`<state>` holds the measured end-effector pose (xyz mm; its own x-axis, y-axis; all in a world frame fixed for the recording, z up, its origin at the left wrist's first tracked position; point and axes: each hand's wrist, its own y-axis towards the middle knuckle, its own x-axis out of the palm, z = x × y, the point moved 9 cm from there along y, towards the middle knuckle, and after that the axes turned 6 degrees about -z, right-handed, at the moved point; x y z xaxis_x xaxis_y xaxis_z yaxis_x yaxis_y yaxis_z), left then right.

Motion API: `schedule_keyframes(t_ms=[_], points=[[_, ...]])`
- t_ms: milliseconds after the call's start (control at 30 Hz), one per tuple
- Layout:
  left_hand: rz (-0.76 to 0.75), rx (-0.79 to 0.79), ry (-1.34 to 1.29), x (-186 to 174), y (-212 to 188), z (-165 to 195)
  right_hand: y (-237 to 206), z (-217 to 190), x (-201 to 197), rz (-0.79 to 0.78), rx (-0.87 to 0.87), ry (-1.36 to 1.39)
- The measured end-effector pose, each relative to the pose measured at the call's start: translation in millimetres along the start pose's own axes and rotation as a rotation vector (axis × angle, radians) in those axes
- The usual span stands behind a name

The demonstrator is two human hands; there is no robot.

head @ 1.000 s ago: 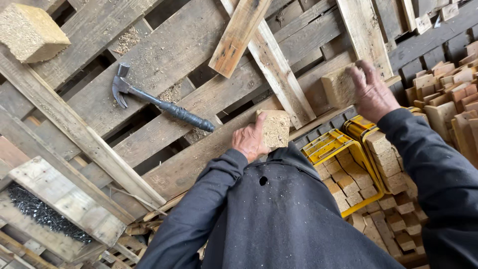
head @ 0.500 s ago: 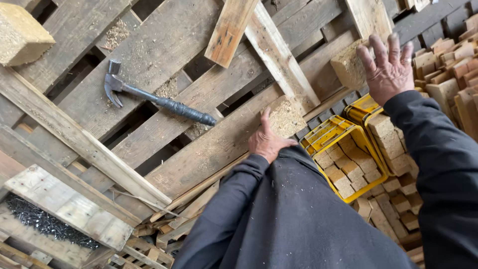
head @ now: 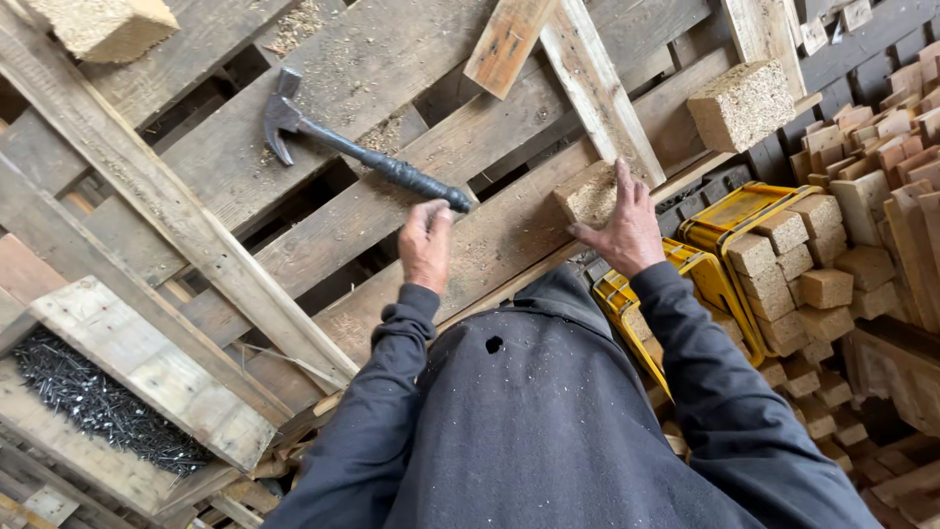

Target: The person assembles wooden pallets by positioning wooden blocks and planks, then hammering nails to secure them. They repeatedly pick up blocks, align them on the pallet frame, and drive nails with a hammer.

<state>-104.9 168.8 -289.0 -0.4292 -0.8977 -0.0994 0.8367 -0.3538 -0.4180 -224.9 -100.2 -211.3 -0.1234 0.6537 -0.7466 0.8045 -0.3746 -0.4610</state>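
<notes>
A black claw hammer (head: 362, 157) lies on the slats of a wooden pallet (head: 196, 127). My left hand (head: 426, 245) is at the end of its handle with the fingers curled down; a grip on it is not clear. My right hand (head: 627, 230) lies spread over a chipboard block (head: 586, 191) at the pallet's near edge and holds it against a board. A second chipboard block (head: 739, 103) stands a little farther right on the same edge.
Yellow crates (head: 729, 211) hold several chipboard blocks at the right, with stacked wood pieces (head: 891, 157) behind. A box of dark nails (head: 88, 407) sits at the lower left. Another block (head: 103, 24) and a short loose plank (head: 509, 44) lie on the pallet.
My left hand has left the block and moved left to the hammer handle. My right hand came down from the farther block onto the one the left hand held.
</notes>
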Motion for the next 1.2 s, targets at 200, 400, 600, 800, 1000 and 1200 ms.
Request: schedule_keyframes(t_ms=[200,400,600,800,1000,1200], points=[[-0.164,-0.21,0.098,40,-38,-34,-8,-15,-4,0.08,-0.044,0.019],[-0.44,-0.2,-0.038,89,-59,-43,-45,-40,21,0.174,-0.275,0.338],[-0.558,-0.259,-0.136,115,-45,-34,-57,-36,17,0.2,-0.202,0.505],[-0.594,-0.332,-0.372,120,-40,-36,-41,32,29,-0.02,0.031,0.67],[-0.67,-0.607,-0.841,119,-50,-49,-44,99,41,0.052,0.199,1.19],[-0.83,-0.78,-1.196,128,-59,-17,-40,62,44,-0.169,0.14,0.964]])
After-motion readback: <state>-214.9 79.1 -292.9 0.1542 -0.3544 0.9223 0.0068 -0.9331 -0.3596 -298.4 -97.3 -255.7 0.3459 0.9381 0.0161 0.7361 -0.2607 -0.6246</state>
